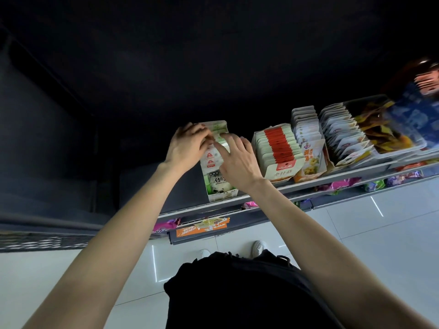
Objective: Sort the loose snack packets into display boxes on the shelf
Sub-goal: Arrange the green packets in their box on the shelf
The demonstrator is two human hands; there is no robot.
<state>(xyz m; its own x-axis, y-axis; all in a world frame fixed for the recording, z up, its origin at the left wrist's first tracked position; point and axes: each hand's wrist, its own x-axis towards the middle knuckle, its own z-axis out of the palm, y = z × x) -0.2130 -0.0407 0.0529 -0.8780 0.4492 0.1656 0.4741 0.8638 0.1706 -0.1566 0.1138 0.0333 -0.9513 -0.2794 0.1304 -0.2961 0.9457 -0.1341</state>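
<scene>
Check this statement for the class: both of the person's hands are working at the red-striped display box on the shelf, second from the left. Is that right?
Not quite. The head view shows the left hand and the right hand both at the green-and-white display box, the leftmost on the shelf. The red-striped display box stands beside it, untouched.
</scene>
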